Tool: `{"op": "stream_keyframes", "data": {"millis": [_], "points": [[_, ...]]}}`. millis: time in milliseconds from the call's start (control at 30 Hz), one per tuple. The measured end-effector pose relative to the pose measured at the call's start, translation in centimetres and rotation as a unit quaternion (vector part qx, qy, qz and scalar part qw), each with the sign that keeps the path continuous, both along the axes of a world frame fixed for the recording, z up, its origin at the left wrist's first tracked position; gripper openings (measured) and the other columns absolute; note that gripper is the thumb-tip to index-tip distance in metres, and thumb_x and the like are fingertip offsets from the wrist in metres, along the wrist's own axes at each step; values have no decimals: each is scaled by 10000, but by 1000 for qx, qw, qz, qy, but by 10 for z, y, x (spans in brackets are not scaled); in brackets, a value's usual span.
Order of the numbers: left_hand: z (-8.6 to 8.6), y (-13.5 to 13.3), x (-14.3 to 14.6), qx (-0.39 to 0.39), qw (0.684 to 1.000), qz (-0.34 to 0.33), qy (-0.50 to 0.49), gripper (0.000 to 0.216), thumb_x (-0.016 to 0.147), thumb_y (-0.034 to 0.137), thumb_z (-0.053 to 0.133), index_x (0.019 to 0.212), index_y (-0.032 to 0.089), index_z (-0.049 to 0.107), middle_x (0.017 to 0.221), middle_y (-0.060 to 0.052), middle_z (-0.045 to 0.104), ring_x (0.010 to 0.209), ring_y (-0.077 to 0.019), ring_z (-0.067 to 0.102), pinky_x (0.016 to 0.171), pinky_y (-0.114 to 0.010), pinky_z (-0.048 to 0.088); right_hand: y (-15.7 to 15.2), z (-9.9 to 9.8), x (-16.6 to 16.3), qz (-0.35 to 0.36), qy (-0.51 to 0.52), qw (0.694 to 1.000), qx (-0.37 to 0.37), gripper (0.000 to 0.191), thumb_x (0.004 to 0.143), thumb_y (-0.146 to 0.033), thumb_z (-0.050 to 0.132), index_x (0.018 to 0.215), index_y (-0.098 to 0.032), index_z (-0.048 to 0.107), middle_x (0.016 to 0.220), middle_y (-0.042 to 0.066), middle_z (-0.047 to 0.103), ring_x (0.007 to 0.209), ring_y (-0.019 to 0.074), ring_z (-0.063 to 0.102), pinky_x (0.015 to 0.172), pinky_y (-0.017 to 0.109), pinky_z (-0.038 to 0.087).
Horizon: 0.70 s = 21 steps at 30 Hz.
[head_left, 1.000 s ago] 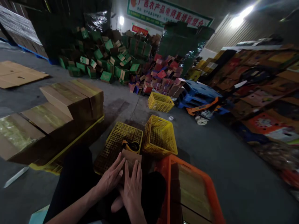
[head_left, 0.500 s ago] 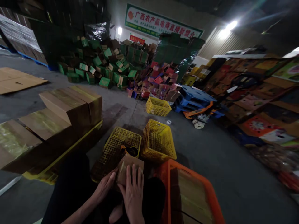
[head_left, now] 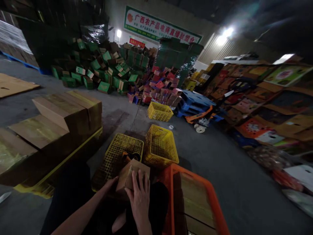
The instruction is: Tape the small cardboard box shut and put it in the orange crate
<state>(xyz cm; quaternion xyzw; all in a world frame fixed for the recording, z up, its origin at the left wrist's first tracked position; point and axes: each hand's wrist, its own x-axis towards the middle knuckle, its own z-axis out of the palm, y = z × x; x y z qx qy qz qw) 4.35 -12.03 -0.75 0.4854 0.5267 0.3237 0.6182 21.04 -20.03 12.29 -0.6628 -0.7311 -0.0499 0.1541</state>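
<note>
A small brown cardboard box (head_left: 127, 174) rests on my lap at the bottom centre, tilted up on its left side. My right hand (head_left: 140, 199) lies flat on top of the box with fingers spread. My left hand (head_left: 110, 184) reaches under the box's left edge; its fingers are mostly hidden behind the cardboard. Just beyond the box, an orange tape dispenser (head_left: 130, 156) sits on an upturned yellow crate (head_left: 117, 155).
An orange crate (head_left: 210, 202) holding flat cardboard stands at my right. A second yellow crate (head_left: 160, 147) is ahead, a third (head_left: 159, 111) farther off. Stacked brown cartons (head_left: 63, 112) sit at my left. Piles of green and red boxes, blue pallets (head_left: 195, 99) and flattened cartons line the back and right.
The box has tipped up on its left side. My left hand slid from on top of it down to its left edge and under. My right hand stays flat on top. The view shifted rightward.
</note>
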Motion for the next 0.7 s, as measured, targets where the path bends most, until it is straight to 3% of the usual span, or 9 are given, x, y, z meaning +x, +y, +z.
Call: {"op": "stream_keyframes", "data": {"millis": [133,300,400,500,700], "points": [[-8,1,-21,-88,996,20,-16,723,808,782,504,918,115,761,888,-141,781,854,-336,760,749,-411,617,4,1,7,-12,56,998,-10,679,973,-551,477,1577,-332,255,1598,55,365,1453,373,343,1133,591,356],[-6,11,-60,-57,986,143,63,520,788,575,668,993,101,728,1010,-142,761,1035,-327,711,900,-386,559,6,-16,13,-10,215,977,-13,621,1018,-487,386,1582,-260,253,1600,94,356,1481,299,313,1152,513,362],[-7,17,-80,-19,971,204,121,505,818,457,638,1145,73,663,1124,-165,718,1116,-322,667,961,-401,523,4,-35,9,-42,350,935,-50,673,1024,-497,360,1597,-195,177,1603,132,339,1458,245,368,1126,409,411],[-10,20,-95,27,957,234,170,522,843,399,590,1255,79,603,1184,-165,673,1155,-310,627,1010,-419,490,3,-58,1,-75,419,900,-93,700,1021,-518,348,1597,-162,168,1595,142,350,1442,227,396,1136,385,400],[-23,11,-94,101,928,255,253,458,889,319,471,1241,67,622,1119,-175,622,1143,-324,583,1051,-479,447,3,-116,-2,-82,413,904,-76,659,1022,-524,313,1578,-175,255,1624,87,277,1498,215,273,1211,430,287]]}}
